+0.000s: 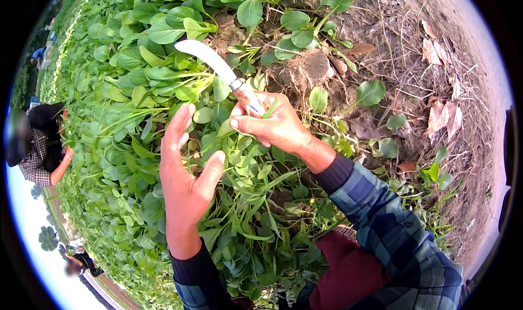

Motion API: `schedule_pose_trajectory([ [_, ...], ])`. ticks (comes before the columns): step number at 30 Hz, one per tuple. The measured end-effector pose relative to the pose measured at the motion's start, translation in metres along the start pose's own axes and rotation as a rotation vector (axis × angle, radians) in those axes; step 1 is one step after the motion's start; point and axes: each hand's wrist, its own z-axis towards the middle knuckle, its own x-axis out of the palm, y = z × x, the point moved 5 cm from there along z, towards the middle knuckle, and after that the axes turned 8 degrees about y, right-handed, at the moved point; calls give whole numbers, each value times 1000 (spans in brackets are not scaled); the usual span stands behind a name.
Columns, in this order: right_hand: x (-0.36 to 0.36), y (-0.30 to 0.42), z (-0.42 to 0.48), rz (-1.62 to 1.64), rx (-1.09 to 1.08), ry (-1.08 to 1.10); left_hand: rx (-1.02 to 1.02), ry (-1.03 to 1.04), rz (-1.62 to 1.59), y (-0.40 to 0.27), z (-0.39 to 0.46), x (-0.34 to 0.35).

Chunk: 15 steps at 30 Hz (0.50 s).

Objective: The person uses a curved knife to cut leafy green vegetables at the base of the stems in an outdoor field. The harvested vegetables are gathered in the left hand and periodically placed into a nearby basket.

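Observation:
My right hand (271,124) grips the handle of a small sickle (210,59), its pale curved blade angled to the upper left. Some green leaf shows at the right thumb and fingers. Beside it, my left hand (186,171) is raised over the plants, fingers and thumb spread, with nothing in it. Leafy greens (163,77) with pale stalks, like choy sum or pak choi, grow just beyond the left fingertips. Below both hands lies a tangle of leaves and grassy weeds (249,204).
Bare soil with dry straw and brown leaves (437,114) runs along the right. A clod with roots (310,69) lies near the blade. At the far left a person in a checked shirt (34,159) crouches; another person (81,261) is lower down.

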Motion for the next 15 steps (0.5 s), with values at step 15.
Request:
schedule_pose_trajectory([
  [15, -25, -24, 37, -1049, 153, -256, -73, 143, 744, 65, 99, 23],
])
